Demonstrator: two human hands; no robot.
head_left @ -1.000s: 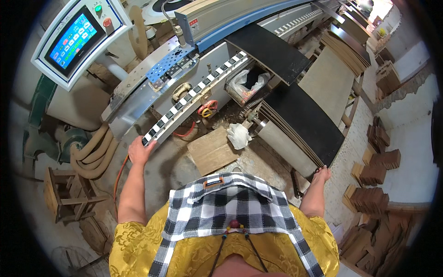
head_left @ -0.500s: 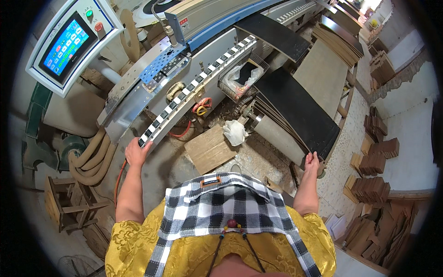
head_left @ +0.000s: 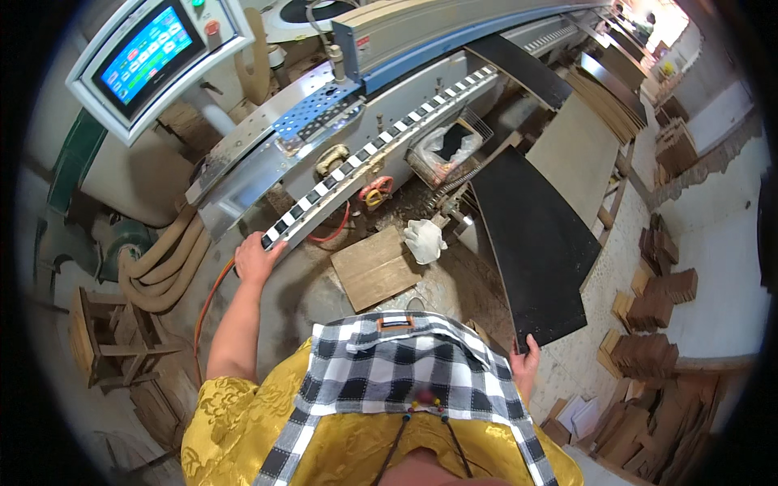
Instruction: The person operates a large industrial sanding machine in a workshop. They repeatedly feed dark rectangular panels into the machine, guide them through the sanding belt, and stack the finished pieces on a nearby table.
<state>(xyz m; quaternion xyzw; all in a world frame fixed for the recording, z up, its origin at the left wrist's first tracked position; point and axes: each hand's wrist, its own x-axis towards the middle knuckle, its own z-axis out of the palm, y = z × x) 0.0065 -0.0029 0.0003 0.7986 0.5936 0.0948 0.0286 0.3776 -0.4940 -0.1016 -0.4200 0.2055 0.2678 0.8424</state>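
A black board (head_left: 535,243) slants toward me on the right side. Its near corner is held in my right hand (head_left: 525,361), with the thumb on top and the fingers hidden underneath. On the left, my left hand (head_left: 256,258) wraps round the near end of a rail (head_left: 366,164) with black and white segments, which runs along the front of a long machine (head_left: 421,44). Beneath the held board's far part, a pale wooden panel (head_left: 574,146) lies on the stack.
A control panel (head_left: 147,57) with a lit screen stands at the far left. Below the rail is a wire basket (head_left: 447,150) with a plastic bag. A brown board (head_left: 376,267) and a white bundle (head_left: 425,240) lie near my feet. Brown panel stacks (head_left: 648,352) line the right wall.
My right hand has drawn the black board toward me, off the pile beneath it. The left hand stays on the rail's end while the whole view has shifted slightly.
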